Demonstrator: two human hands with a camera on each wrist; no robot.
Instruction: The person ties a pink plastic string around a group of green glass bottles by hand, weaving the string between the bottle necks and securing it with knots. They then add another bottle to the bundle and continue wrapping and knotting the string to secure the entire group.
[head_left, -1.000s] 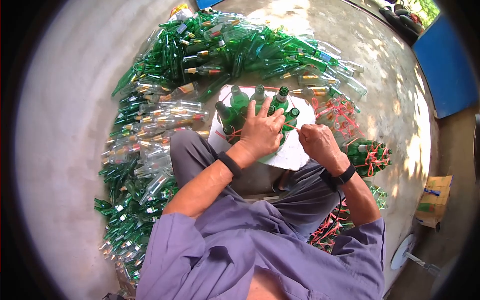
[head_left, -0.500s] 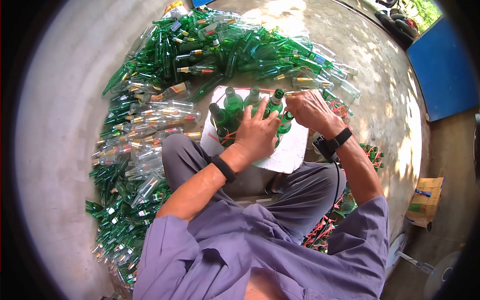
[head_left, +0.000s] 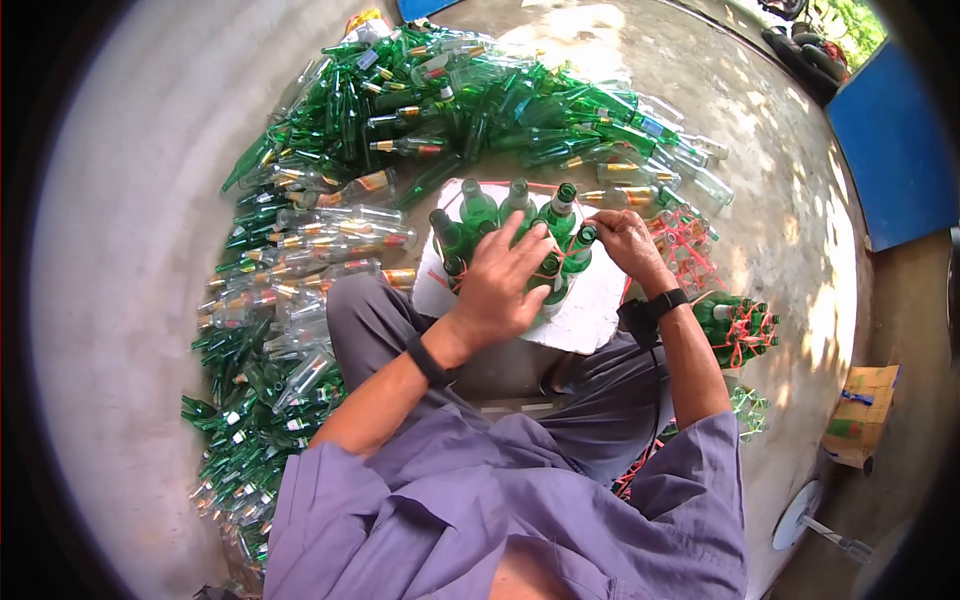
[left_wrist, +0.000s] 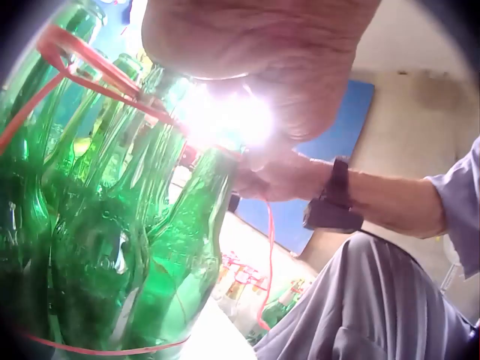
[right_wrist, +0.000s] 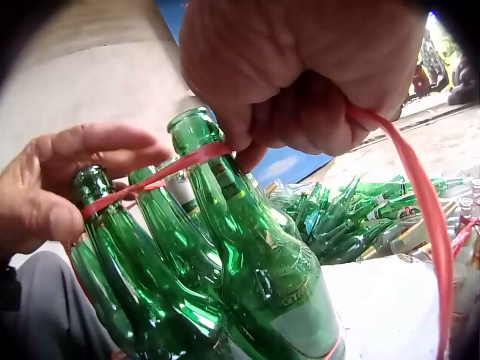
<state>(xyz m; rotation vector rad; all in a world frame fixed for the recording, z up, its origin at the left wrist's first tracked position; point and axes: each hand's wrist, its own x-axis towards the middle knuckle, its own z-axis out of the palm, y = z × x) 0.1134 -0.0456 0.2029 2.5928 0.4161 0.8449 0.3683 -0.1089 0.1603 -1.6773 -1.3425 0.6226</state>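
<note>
A cluster of upright green glass bottles [head_left: 478, 207] stands on a white slab [head_left: 595, 305] in front of the person's knees. A red strap [right_wrist: 187, 159] runs from neck to neck, and a thin red band [left_wrist: 105, 351] circles the bottles lower down. My left hand [head_left: 500, 285] rests over the near bottle tops, fingers extended and spread. At the cluster's right side, my right hand [head_left: 632, 248] has curled fingers and pinches the strap beside a bottle neck. The strap's loose length hangs from that fist in the right wrist view.
Loose green and clear bottles [head_left: 340, 215] lie heaped beyond and left of the slab. Strapped bundles [head_left: 735, 325] stand to the right. Farther right are a blue panel [head_left: 895, 140] and a cardboard box [head_left: 862, 415]. The person's knees [head_left: 375, 310] flank the slab.
My right hand moved up and over the right-hand bottle necks, then came back down beside the nearer right neck. My left hand slid slightly toward the body over the tops.
</note>
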